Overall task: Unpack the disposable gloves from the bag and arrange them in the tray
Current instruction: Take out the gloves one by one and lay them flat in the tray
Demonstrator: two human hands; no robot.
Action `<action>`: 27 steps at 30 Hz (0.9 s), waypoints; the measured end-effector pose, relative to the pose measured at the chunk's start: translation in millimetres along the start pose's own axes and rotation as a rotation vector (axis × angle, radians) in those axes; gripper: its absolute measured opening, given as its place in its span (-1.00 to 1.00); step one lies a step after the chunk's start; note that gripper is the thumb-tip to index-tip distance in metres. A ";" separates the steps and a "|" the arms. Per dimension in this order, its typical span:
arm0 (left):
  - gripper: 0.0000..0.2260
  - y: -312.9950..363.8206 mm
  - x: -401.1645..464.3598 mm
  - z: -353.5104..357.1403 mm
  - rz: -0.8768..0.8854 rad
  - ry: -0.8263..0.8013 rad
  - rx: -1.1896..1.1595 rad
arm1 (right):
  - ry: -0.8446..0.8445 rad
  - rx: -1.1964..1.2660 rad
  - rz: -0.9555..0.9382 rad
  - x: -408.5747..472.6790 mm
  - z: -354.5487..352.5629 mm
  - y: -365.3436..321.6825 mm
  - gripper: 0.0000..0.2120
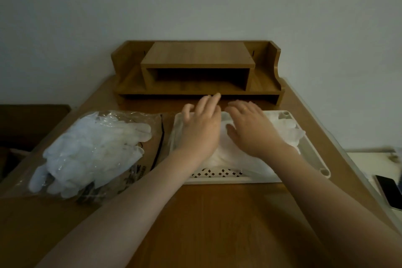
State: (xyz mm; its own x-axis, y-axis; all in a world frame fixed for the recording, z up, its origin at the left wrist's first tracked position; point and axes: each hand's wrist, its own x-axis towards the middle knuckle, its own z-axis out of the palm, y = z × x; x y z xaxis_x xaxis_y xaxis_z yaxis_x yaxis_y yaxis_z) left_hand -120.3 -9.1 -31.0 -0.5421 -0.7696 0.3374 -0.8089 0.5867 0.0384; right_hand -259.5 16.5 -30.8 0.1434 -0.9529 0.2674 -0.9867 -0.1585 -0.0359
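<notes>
Both hands lie palm down over the white tray (313, 156) on the wooden table (217, 213). The left hand (201, 128) has its fingers spread wide and gripping nothing, pressing on the pale gloves in the tray (289, 132) near its left side. The right hand (252, 126) is flat with fingers loosely apart, resting on the same heap just beside the left one; it holds nothing. To the left of the tray, a clear bag (91, 150) full of more white gloves lies on a brown printed sheet (150, 154). A wooden desk organiser (195, 67) stands against the wall behind the tray, and a phone (389, 191) lies at the far right
</notes>
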 end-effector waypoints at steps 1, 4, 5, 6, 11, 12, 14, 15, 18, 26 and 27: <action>-0.53 4.3 2.7 2.3 0.072 -0.062 0.012 | -0.119 0.010 -0.005 1.9 7.4 -2.2 -0.48; -0.59 5.1 -1.1 17.0 0.097 -0.383 0.043 | -0.366 -0.023 0.030 -4.9 27.0 5.9 -0.36; -0.51 0.5 -2.5 21.0 0.030 -0.476 0.025 | -0.374 -0.029 0.050 -7.6 30.7 11.3 -0.32; -0.42 -5.0 -3.8 25.1 -0.036 -0.527 0.016 | -0.363 -0.043 0.065 -9.9 32.7 16.3 -0.27; -0.05 -15.5 -9.4 32.1 -0.120 -0.545 0.067 | -0.367 0.008 0.120 -25.2 30.7 43.4 0.03; 0.02 -15.9 -10.5 32.5 -0.123 -0.546 0.065 | -0.379 0.037 0.088 -30.2 30.5 49.9 0.12; 0.11 -17.6 -12.3 31.8 -0.122 -0.561 0.050 | -0.413 0.048 0.017 -38.4 30.8 62.2 0.23; 0.14 -18.5 -13.1 30.5 -0.124 -0.571 0.046 | -0.422 0.043 0.003 -40.6 30.6 66.1 0.21; 0.14 -21.9 -14.9 31.4 -0.168 -0.554 -0.005 | -0.381 0.034 0.069 -44.0 30.5 68.4 0.02; -0.12 -21.2 -19.3 16.2 -0.137 -0.434 -0.215 | -0.249 -0.058 0.157 -48.3 11.8 46.0 0.01; -0.26 -22.6 -22.2 8.7 -0.091 -0.351 -0.258 | -0.167 -0.074 0.135 -46.0 8.3 35.6 -0.03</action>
State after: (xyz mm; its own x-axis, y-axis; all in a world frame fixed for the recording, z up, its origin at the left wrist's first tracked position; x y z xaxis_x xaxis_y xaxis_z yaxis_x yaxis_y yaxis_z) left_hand -92.0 -7.5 -47.5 -0.5517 -0.8339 -0.0163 -0.7978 0.5218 0.3021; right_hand -300.6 52.6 -52.4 0.0141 -0.9948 0.1012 -0.9998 -0.0130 0.0119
